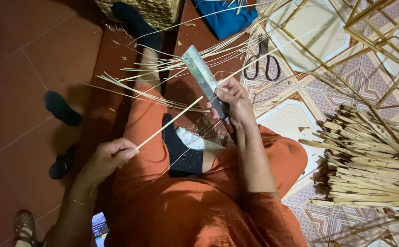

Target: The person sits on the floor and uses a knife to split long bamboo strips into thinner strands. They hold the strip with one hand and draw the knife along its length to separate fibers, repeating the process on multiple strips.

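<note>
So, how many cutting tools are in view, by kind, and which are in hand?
Broad-bladed knife: 1, gripped in the right hand
Black-handled scissors: 1, lying on the patterned floor
Total: 2
The left hand holds a thin bamboo strip, no tool.

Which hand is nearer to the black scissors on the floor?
The right hand. It holds the knife just below-left of the scissors; the left hand pinches a bamboo strip much farther away.
</note>
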